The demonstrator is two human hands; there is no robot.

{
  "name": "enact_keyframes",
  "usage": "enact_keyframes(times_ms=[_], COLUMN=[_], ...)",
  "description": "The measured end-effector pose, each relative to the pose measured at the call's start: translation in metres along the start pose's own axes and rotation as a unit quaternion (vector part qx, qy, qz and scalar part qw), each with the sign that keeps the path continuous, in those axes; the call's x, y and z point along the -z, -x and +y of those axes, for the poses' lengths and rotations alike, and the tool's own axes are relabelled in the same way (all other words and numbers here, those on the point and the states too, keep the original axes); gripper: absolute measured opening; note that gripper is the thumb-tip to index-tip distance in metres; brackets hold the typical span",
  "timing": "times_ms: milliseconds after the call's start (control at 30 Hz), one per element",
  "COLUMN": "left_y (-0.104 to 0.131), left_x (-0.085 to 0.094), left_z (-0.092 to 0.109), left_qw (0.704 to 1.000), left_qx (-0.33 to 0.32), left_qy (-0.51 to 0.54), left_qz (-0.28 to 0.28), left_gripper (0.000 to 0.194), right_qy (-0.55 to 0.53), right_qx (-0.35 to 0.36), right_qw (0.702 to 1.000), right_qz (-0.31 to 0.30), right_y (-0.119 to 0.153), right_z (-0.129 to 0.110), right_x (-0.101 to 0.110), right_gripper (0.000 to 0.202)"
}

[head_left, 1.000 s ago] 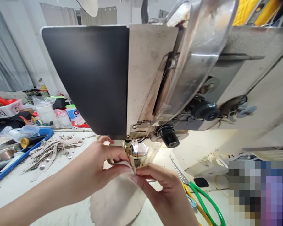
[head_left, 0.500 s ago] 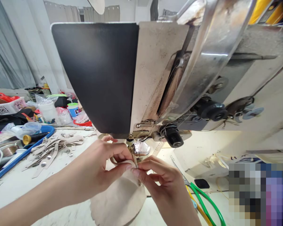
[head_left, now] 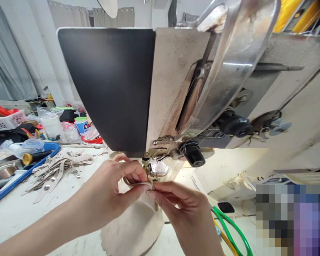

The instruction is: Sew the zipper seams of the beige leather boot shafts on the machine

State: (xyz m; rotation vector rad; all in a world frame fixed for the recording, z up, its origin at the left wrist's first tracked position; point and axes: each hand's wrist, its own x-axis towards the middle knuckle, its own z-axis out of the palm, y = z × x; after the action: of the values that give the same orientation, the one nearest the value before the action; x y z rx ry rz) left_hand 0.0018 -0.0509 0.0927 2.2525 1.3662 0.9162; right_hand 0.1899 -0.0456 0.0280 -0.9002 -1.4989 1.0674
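A beige piece of fabric or leather (head_left: 133, 227) hangs down toward me from under the needle area of a sewing machine (head_left: 178, 81). My left hand (head_left: 120, 188) pinches its folded upper edge between thumb and fingers. Close beside it, my right hand (head_left: 181, 206) grips the same edge with thumb and forefinger, the fingertips of both hands nearly touching. Just behind the fingers stands the presser foot (head_left: 148, 165), partly covered by my left hand. Whether the piece lies under the foot, I cannot tell.
Green-handled scissors (head_left: 234, 231) lie right of my right hand. On the left are a heap of beige straps with metal snaps (head_left: 58, 169) and a blue tray (head_left: 40, 167) of supplies. Behind stand a blue cup (head_left: 81, 125) and a white basket (head_left: 6, 122).
Both hands keep their pinch on the beige piece at nearly the same spot, with slight finger movement. The whole view has shifted a little.
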Motion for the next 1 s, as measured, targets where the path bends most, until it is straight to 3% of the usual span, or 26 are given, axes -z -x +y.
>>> enact_keyframes(times_ms=[167, 433, 733, 900, 1000], left_y=[0.003, 0.005, 0.009, 0.007, 0.007], left_x=[-0.002, -0.004, -0.009, -0.007, -0.008], left_z=[-0.004, -0.006, -0.012, -0.019, -0.022], left_qw=[1.0, 1.0, 0.997, 0.995, 0.991], left_qx=[-0.008, -0.009, -0.037, -0.082, -0.109], left_qy=[0.006, 0.015, -0.016, -0.038, -0.063], left_qz=[0.013, 0.023, 0.058, 0.034, 0.043], left_gripper=[0.013, 0.012, 0.011, 0.009, 0.027], right_qy=[-0.026, -0.046, -0.032, -0.069, -0.061], right_qx=[-0.025, -0.095, -0.073, -0.074, -0.07], right_qw=[0.999, 0.993, 0.997, 0.992, 0.991], right_qz=[0.009, 0.054, -0.023, -0.071, -0.1], right_y=[0.002, 0.002, -0.003, -0.008, -0.009], right_z=[0.006, -0.006, 0.004, 0.003, 0.0], right_x=[-0.002, -0.008, -0.001, 0.005, 0.007], right_gripper=[0.007, 0.004, 0.01, 0.021, 0.023])
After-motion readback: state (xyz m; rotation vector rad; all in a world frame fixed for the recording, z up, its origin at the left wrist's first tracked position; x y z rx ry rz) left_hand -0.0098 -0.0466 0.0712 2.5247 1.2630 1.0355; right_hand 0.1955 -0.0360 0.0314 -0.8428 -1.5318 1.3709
